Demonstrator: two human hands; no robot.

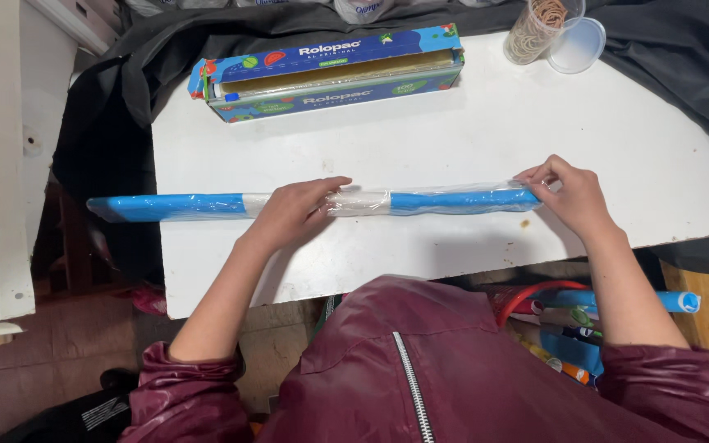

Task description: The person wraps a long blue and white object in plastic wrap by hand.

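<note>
A long blue roll (174, 206) with a white band at its middle lies across the white table (469, 131), wrapped in clear film; its left end juts past the table's left edge. My left hand (293, 212) rests flat on the roll near the white band, palm down. My right hand (572, 195) pinches the film at the roll's right end with fingers closed on it.
A blue cling-film box (330, 74) lies open at the back of the table. A clear jar of rubber bands (535, 31) and its lid (578, 45) stand at the back right. More rolled blue papers (617, 308) sit below the table's right side. Black cloth surrounds the table.
</note>
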